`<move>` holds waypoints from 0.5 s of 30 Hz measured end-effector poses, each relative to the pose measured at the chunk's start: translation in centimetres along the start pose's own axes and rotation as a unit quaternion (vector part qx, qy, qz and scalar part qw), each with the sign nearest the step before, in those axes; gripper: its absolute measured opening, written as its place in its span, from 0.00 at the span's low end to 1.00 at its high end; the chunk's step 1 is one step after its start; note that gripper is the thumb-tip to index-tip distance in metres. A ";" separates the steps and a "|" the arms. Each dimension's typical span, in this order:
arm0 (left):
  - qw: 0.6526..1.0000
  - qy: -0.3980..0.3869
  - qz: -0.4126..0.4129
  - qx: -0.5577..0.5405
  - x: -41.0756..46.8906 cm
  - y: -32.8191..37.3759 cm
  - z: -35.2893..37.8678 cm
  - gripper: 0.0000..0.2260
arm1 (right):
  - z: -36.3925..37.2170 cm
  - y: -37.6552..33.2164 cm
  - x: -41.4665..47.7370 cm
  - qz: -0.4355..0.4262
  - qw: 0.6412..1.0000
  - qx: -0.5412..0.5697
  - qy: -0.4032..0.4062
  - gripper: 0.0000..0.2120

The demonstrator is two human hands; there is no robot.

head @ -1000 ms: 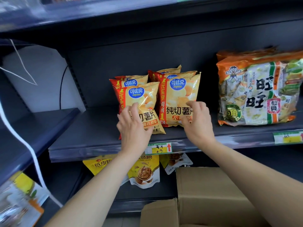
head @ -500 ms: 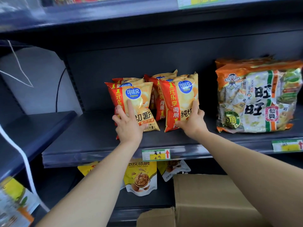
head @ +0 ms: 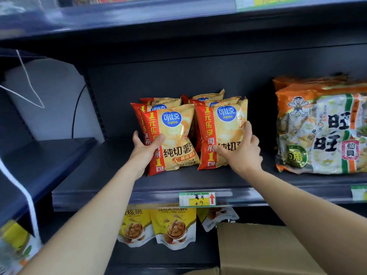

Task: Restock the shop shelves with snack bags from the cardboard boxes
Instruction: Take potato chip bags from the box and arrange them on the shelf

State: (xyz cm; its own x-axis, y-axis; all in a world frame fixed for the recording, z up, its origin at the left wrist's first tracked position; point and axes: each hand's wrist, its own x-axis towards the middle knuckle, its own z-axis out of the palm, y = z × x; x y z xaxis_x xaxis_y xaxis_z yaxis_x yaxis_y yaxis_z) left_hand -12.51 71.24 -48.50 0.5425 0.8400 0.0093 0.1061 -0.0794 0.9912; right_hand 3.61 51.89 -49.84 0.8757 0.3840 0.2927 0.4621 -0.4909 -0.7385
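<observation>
Two front chip bags being set upright on the shelf

The left front bag point(head: 174, 139) is gripped low on its red edge by the left hand point(head: 146, 150), thumb across the face and fingers tucked behind. The right front bag point(head: 224, 132) is clasped by the right hand point(head: 241, 151), thumb on the lower face and fingers up the right edge. Both bags stand on the shelf point(head: 119, 175), touching each other, just in front of the rear bags point(head: 204, 96) of the same kind.

The step is judged to be facing the pair. It is best done if the bottom seams are seated flat before the hold is loosened, since air-filled bags (slippery and light) are likely to topple forward. The left bag is tilted slightly and should be straightened so both labels face out. Light pressure is advised, so the crisps are not crushed. The row should be lined up above the price tag point(head: 197, 199), well apart from the rice cracker pack point(head: 321, 126). More stock is presumably held in the cardboard box point(head: 268, 249) below, though its contents are not seen
</observation>
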 end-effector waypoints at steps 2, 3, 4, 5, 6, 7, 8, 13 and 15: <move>0.999 -0.034 -0.003 -0.038 0.8 0.1 -0.2 0.54 | 0.1 -0.3 0.0 0.012 1.000 -0.021 0.007 0.54; 0.998 -0.048 -0.001 -0.045 1.2 0.1 -0.2 0.54 | 0.2 -0.5 0.1 0.017 0.999 -0.026 0.008 0.54; 0.997 -0.061 0.002 -0.050 1.5 0.1 -0.1 0.53 | 0.3 -0.6 0.2 0.021 0.999 -0.030 0.008 0.54; 0.996 -0.073 0.005 -0.053 1.8 0.1 -0.1 0.51 | 0.4 -0.6 0.2 0.024 0.999 -0.034 0.008 0.55; 0.995 -0.085 0.004 -0.056 2.1 0.1 -0.1 0.47 | 0.4 -0.7 0.2 0.026 0.999 -0.038 0.008 0.55; 0.993 -0.099 0.002 -0.058 2.4 0.2 -0.1 0.43 | 0.3 -0.7 0.2 0.027 0.999 -0.039 0.009 0.55; 0.991 -0.117 -0.001 -0.058 2.7 0.3 -0.1 0.39 | 0.2 -0.7 0.2 0.027 0.999 -0.036 0.009 0.56; 0.979 -0.200 -0.011 -0.046 3.7 0.6 0.2 0.31 | 0.0 0.1 0.0 0.023 1.000 0.019 0.004 0.55; 0.979 -0.193 -0.009 -0.062 3.7 0.3 0.3 0.30 | 0.2 0.2 0.1 0.016 0.997 0.069 -0.020 0.55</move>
State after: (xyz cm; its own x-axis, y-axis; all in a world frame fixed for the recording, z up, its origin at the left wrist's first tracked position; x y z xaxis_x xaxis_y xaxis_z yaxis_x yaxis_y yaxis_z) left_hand -10.18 74.15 -48.22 0.8189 0.5729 -0.0352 0.0297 0.0190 0.9994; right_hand 3.77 52.05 -50.06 0.8821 0.4023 0.2449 0.4078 -0.3923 -0.8245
